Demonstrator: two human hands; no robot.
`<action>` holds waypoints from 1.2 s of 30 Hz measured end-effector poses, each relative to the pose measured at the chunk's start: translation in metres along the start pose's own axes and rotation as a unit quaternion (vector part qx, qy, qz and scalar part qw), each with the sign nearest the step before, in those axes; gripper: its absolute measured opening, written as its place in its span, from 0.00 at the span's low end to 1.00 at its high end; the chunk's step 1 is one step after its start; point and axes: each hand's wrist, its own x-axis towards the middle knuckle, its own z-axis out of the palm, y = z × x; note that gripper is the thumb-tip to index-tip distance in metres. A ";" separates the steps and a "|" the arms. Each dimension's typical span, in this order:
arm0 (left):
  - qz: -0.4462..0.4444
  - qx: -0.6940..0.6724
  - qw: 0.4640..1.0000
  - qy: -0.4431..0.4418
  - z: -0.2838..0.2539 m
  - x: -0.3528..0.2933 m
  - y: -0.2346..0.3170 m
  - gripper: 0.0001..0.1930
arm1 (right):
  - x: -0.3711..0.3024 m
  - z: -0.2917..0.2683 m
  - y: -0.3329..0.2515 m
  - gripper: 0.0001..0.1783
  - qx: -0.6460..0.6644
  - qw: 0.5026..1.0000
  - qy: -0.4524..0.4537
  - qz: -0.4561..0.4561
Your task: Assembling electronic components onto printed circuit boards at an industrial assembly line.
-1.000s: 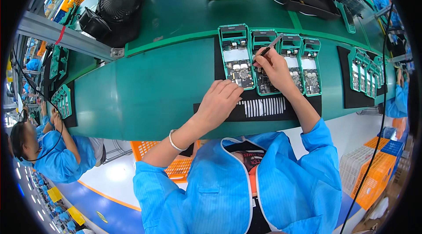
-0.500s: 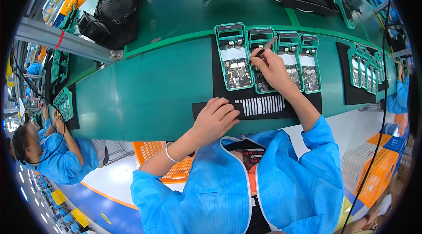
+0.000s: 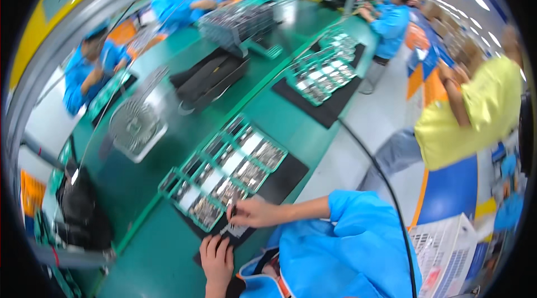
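Four fingers of my left hand (image 3: 217, 257) lie stretched out on the near edge of a black pad (image 3: 198, 257), beside the row of thin white strips (image 3: 236, 231). My right hand (image 3: 256, 212) is closed round a slim dark pen-like tool (image 3: 230, 208), blurred by motion, close above the strips. Just beyond the hands, several circuit boards in green frames (image 3: 205, 212) stand side by side on a black mat (image 3: 285, 177). White rectangles show on the boards. Whether the tool's tip touches a strip, I cannot tell.
Another black mat (image 3: 321, 115) with green-framed boards lies farther along the green bench. A white fan (image 3: 134, 124), a black box (image 3: 210, 77) and a wire basket (image 3: 238, 21) stand at the back. A black cable (image 3: 373, 158) hangs at right; a person in yellow (image 3: 470, 113) is beyond.
The view has swung to the right, showing more of the bench and other people. My right hand has come from over the boards back to the white strips, the tool still in it.
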 end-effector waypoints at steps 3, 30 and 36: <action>0.012 -0.021 1.000 0.003 -0.001 0.002 0.002 0.15 | -0.003 0.002 0.015 0.13 0.024 1.000 0.012 0.001; 0.026 -0.052 0.998 -0.003 -0.012 0.013 0.003 0.14 | -0.006 0.009 0.019 0.14 -0.031 0.995 0.073 -0.053; 0.033 -0.025 0.999 -0.006 -0.007 0.008 0.000 0.15 | -0.006 0.011 0.021 0.17 -0.040 0.992 0.093 -0.068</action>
